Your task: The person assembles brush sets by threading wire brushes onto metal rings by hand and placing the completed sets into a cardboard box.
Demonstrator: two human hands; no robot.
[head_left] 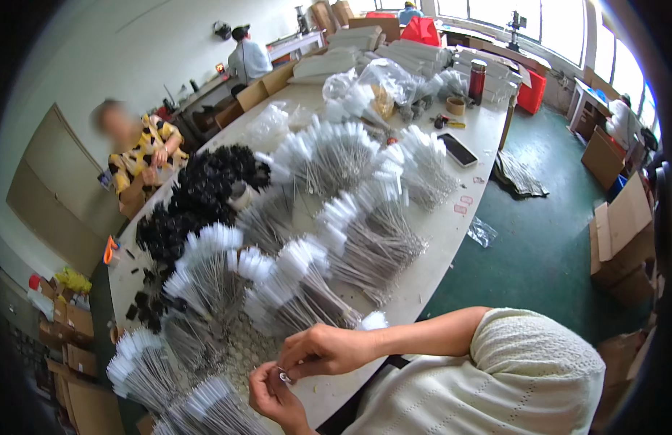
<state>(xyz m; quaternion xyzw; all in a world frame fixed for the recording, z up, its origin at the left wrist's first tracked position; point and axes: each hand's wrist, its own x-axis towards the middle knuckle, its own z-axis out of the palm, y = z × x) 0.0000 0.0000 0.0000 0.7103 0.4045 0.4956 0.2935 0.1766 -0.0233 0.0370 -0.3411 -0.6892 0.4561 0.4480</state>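
Observation:
My right hand (323,351) and my left hand (276,397) meet at the near edge of the table. Between their pinched fingertips is a small shiny metal piece (283,376), ring-like, mostly covered by the fingers. White bristles of a brush (374,320) stick out behind my right wrist; whether its wire runs to my fingers is hidden. Just beyond my hands lie bundles of thin wire brushes with white bristle heads (304,261). More wire brushes (209,406) lie left of my left hand, and small loose bits (252,346) are scattered between the bundles.
A heap of black pieces (198,192) covers the table's left side. Farther off stand a phone (458,149), a tape roll (455,106), a dark red flask (477,81) and clear plastic bags (390,80). A person (143,156) works across the table. Cardboard boxes (622,232) stand at right.

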